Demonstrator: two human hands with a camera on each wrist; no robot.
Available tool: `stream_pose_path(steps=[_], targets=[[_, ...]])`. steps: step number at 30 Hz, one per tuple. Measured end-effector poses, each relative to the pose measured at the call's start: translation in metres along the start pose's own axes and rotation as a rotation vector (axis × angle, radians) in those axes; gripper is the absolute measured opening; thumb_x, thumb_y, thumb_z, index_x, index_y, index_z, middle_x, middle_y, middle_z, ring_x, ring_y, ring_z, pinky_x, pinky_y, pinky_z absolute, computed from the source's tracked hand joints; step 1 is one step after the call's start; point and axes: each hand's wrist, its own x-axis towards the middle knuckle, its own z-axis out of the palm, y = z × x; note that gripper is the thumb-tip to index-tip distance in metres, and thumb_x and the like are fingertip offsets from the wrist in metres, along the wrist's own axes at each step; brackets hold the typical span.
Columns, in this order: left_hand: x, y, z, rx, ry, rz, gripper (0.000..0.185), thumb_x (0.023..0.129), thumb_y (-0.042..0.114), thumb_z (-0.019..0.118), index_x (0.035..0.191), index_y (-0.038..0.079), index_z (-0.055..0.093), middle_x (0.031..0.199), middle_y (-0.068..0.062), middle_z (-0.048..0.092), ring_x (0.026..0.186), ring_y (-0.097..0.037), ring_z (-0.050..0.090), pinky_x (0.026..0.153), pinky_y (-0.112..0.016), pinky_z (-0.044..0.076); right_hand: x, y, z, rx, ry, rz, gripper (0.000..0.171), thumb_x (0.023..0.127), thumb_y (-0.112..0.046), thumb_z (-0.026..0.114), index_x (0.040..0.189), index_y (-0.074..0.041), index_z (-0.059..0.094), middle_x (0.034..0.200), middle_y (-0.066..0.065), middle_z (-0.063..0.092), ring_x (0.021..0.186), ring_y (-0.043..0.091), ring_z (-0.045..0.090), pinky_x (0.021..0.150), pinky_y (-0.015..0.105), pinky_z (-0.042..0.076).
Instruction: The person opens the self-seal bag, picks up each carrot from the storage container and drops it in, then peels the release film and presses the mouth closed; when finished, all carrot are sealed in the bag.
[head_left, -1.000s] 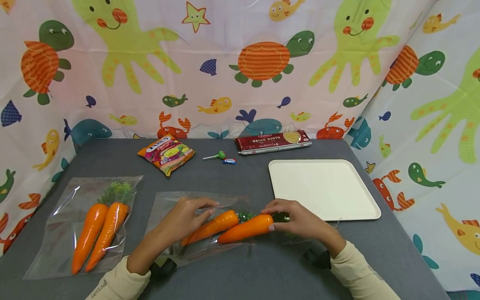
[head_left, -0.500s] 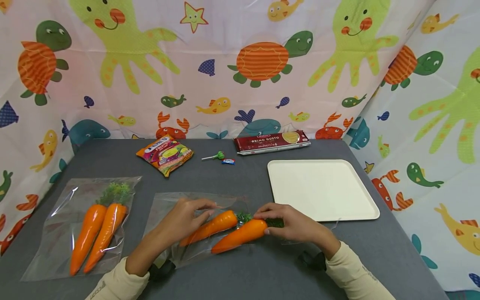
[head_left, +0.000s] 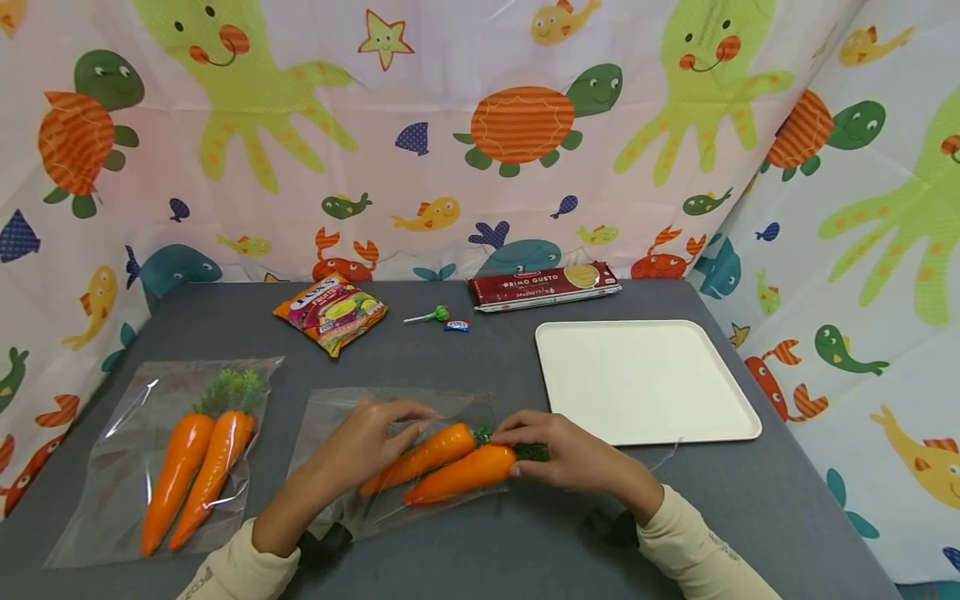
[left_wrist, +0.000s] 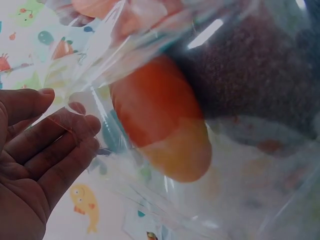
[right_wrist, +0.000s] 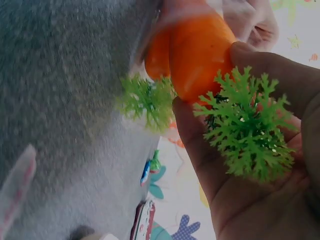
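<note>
A clear plastic bag (head_left: 330,412) lies on the grey table (head_left: 487,358) with one orange carrot (head_left: 423,454) inside. My left hand (head_left: 416,417) rests on the bag and pinches the upper film at its mouth (left_wrist: 75,107). My right hand (head_left: 517,454) grips a second carrot (head_left: 457,477) by its green leafy end (right_wrist: 245,125). The pointed half of that carrot lies inside the bag mouth, right beside the first one. The left wrist view shows a carrot (left_wrist: 160,120) through the film. In the right wrist view, the first carrot's greens (right_wrist: 147,102) sit next to the held carrot (right_wrist: 197,55).
A second clear bag (head_left: 120,467) with two carrots (head_left: 195,467) lies at the left. A white tray (head_left: 645,379) sits at the right. A candy packet (head_left: 330,310), a lollipop (head_left: 429,316), a small wrapped sweet (head_left: 457,326) and a spaghetti pack (head_left: 543,283) lie along the back edge.
My right hand has slid the held carrot to the left, deeper into the bag beside the first carrot. The left hand has stayed on the bag.
</note>
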Motion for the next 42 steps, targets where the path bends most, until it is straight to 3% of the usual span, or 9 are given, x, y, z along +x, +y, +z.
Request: stream_pose_path(steps=[5, 10, 13, 17, 20, 42], targets=[[0.000, 0.002, -0.001, 0.012, 0.014, -0.001, 0.020, 0.094, 0.010, 0.066, 0.114, 0.009, 0.071, 0.104, -0.006, 0.072, 0.045, 0.000, 0.043, 0.056, -0.024, 0.048, 0.005, -0.001, 0.006, -0.031, 0.006, 0.029, 0.035, 0.089, -0.012, 0.073, 0.124, -0.008, 0.067, 0.123, -0.002, 0.060, 0.111, 0.012, 0.057, 0.094, 0.030, 0.049], [0.000, 0.002, -0.001, 0.026, 0.009, -0.012, 0.020, 0.094, 0.010, 0.065, 0.113, 0.008, 0.071, 0.105, -0.007, 0.072, 0.041, 0.000, 0.034, 0.057, -0.024, 0.048, 0.010, -0.001, 0.010, -0.042, -0.001, 0.042, 0.034, 0.090, -0.014, 0.072, 0.124, -0.009, 0.067, 0.122, -0.003, 0.060, 0.111, 0.010, 0.057, 0.094, 0.029, 0.048], [0.001, 0.003, -0.002, 0.029, 0.010, -0.006, 0.020, 0.094, 0.010, 0.065, 0.113, 0.007, 0.071, 0.105, -0.006, 0.072, 0.047, 0.000, 0.044, 0.061, -0.025, 0.050, 0.013, -0.001, 0.011, -0.044, 0.000, 0.040, 0.035, 0.091, -0.014, 0.072, 0.124, -0.009, 0.067, 0.121, -0.003, 0.061, 0.110, 0.010, 0.057, 0.093, 0.029, 0.049], [0.001, 0.003, -0.002, 0.031, 0.026, 0.015, 0.019, 0.094, 0.010, 0.065, 0.112, 0.007, 0.071, 0.106, -0.004, 0.072, 0.071, -0.004, 0.064, 0.069, -0.028, 0.055, 0.018, -0.001, 0.012, -0.045, 0.000, 0.038, 0.036, 0.090, -0.014, 0.072, 0.125, -0.008, 0.066, 0.121, -0.002, 0.061, 0.109, 0.011, 0.058, 0.093, 0.030, 0.049], [0.000, 0.003, -0.002, 0.032, 0.037, 0.028, 0.018, 0.094, 0.010, 0.065, 0.111, 0.007, 0.071, 0.105, -0.002, 0.072, 0.084, -0.006, 0.067, 0.073, -0.031, 0.056, 0.022, -0.003, 0.013, -0.051, -0.003, 0.042, 0.036, 0.090, -0.014, 0.072, 0.126, -0.008, 0.066, 0.121, -0.001, 0.061, 0.109, 0.011, 0.058, 0.094, 0.030, 0.049], [0.000, 0.003, -0.003, 0.014, 0.050, 0.043, 0.018, 0.094, 0.007, 0.066, 0.110, 0.004, 0.071, 0.105, -0.007, 0.072, 0.090, -0.013, 0.068, 0.075, -0.037, 0.057, 0.041, 0.004, 0.023, -0.045, -0.082, 0.067, 0.039, 0.089, -0.015, 0.073, 0.127, -0.008, 0.065, 0.125, -0.001, 0.062, 0.114, 0.010, 0.056, 0.100, 0.030, 0.044]])
